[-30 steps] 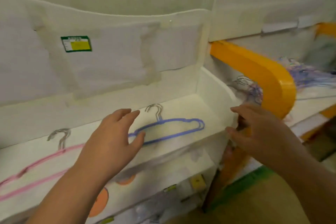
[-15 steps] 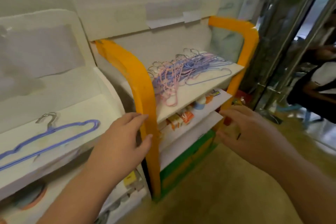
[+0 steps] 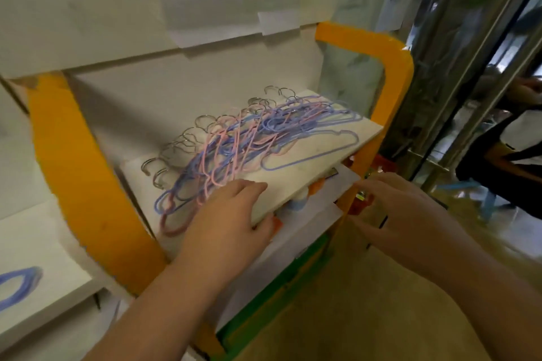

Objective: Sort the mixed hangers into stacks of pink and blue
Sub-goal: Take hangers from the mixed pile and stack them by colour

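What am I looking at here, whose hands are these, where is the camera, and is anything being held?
There is no robot in this picture. A person wears a wide-angle camera on the head, so the view looks forward and down over their own two bare arms. The left hand reaches with relaxed fingers to the near edge of a tangled pile of thin pink and blue wire hangers with silver metal hooks. Whether it already touches them is hard to tell. The right hand hovers open beside the shelf, in front of its right end, and holds nothing. The pile lies on the white top shelf of a rack with an orange frame. At the far left, one blue hanger lies apart on a neighbouring white shelf. The job is to sort the pile by colour.
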